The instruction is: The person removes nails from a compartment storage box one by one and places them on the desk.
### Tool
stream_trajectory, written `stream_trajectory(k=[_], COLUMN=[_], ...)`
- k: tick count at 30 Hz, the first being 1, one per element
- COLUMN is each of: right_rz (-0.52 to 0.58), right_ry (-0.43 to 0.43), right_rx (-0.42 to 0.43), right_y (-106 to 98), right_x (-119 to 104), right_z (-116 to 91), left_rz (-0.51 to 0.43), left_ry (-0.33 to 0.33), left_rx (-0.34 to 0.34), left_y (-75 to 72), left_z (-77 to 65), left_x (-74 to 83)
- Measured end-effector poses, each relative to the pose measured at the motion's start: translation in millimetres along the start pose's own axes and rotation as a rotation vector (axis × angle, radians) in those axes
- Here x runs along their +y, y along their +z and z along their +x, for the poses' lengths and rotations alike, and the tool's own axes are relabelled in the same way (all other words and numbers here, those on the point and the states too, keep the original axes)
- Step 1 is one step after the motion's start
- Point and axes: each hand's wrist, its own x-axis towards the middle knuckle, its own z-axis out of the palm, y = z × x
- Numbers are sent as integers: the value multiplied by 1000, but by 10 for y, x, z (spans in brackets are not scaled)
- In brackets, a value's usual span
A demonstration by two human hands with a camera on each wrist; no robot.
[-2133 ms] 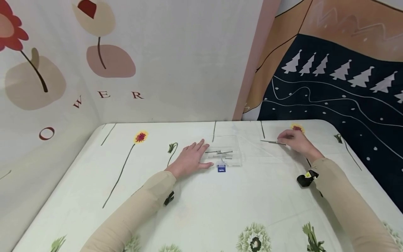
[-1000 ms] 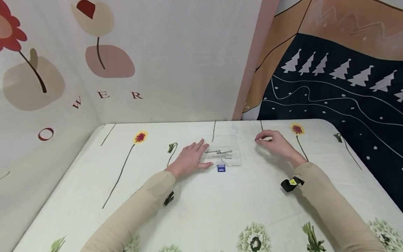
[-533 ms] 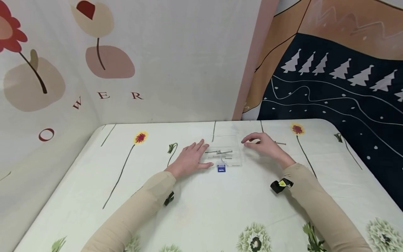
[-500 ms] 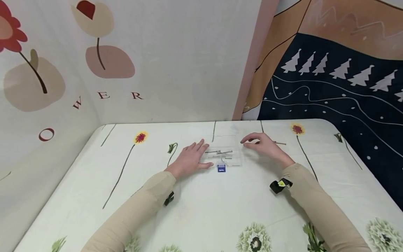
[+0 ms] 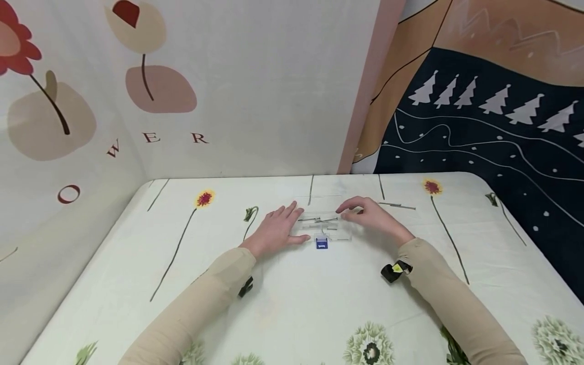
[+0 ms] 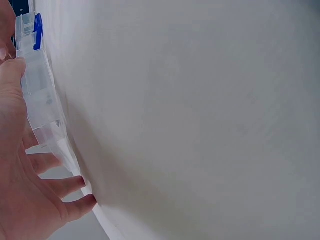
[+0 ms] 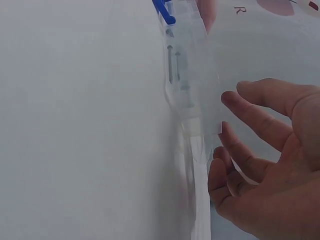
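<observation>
A clear plastic box (image 5: 344,235) with a blue latch (image 5: 321,243) sits on the table, several nails (image 5: 325,221) inside it. In the head view my left hand (image 5: 274,230) lies along the box's left side with spread fingers; its thumb touches the box in the left wrist view. Over the box's right edge is my right hand (image 5: 367,217). The right wrist view shows the right hand's thumb and index finger (image 7: 235,100) slightly apart beside the box wall, nothing between them. Loose nails (image 5: 398,205) lie on the cloth just right of that hand.
A white cloth with printed flowers (image 5: 204,198) covers the table (image 5: 292,304). Printed curtains (image 5: 264,101) hang behind the back edge, and a dark one with trees (image 5: 483,137) is at the right. Each wrist carries a black camera (image 5: 391,274).
My right hand has moved left, from the loose nails to the box's right edge. The nails it was covering now show behind it. My left hand has stayed in place.
</observation>
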Motion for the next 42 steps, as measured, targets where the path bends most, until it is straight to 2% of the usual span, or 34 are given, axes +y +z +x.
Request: stream_trajectory(k=[3, 10, 24, 42], right_rz=[-14, -37, -51, -141], right_ry=[-7, 39, 89, 37], right_rx=[-24, -97, -103, -149], right_y=[30, 97, 142, 179], right_x=[-5, -9, -17, -79], right_z=[7, 12, 14, 6], left_rz=[3, 2, -5, -1], left_ry=[-1, -5, -15, -18], left_rx=[1, 0, -14, -16], left_y=[4, 3, -22, -13], left_z=[4, 4, -6, -1], left_x=[-6, 0, 15, 13])
